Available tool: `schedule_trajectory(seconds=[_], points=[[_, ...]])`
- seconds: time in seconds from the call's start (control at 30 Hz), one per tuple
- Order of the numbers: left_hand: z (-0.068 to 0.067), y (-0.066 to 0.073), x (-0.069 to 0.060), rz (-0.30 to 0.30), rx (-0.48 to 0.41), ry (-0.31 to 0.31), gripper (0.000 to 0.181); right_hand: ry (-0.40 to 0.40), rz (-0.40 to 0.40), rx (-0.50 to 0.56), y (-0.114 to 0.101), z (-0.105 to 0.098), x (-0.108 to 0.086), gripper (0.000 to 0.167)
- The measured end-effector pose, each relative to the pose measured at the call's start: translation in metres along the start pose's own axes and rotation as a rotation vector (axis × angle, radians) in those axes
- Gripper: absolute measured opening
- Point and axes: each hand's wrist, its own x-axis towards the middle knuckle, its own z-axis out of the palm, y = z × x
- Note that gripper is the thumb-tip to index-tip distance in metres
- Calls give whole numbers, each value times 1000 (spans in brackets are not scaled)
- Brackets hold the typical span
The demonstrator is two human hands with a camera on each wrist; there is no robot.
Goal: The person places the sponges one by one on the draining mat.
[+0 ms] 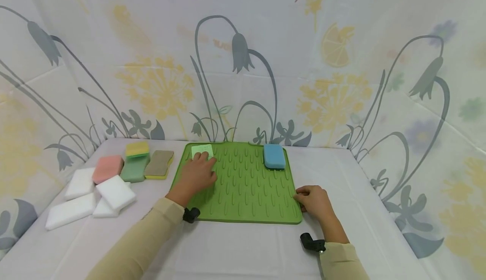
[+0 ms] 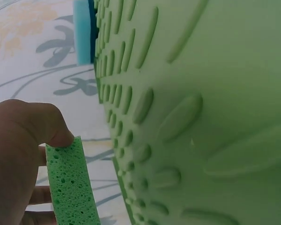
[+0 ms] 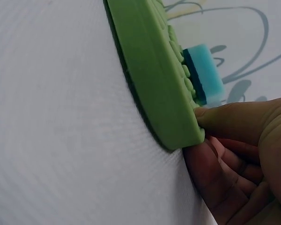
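Observation:
A green ribbed silicone mat (image 1: 243, 187) lies flat on the white cloth. Over its far left corner, my left hand (image 1: 196, 172) holds a light green sponge (image 1: 202, 149). In the left wrist view the thumb and fingers pinch this porous sponge (image 2: 72, 185) by its sides, above the mat's ridges. My right hand (image 1: 314, 202) grips the mat's right edge near the front corner. The right wrist view shows the thumb on top of the mat (image 3: 154, 79) and fingers beneath its rim. A blue sponge (image 1: 274, 156) with a dark underside rests on the mat's far right corner.
Left of the mat lie a yellow-green sponge (image 1: 137, 149), a green sponge (image 1: 135, 168), a brown-and-yellow sponge (image 1: 158, 164) and a pink sponge (image 1: 108, 168). Several white foam blocks (image 1: 116, 192) are nearer the front. A patterned cloth (image 1: 243, 82) rises behind.

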Motion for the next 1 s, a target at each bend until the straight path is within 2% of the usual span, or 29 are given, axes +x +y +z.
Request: schedule_trajectory(seconds=[0.17,0.4,0.67,1.0], points=[[0,7,5,23,-15,5,37,0,1,11,0,0,0,30],[3,15,13,46,-24,-45,39,3,-2,20,2,0,0,30],[3,24,23,102,-55,-37,36,-2,3,26,2,0,1,30],[13,36,36,114,-117,-67,41,-4,9,36,0,-1,0,29]])
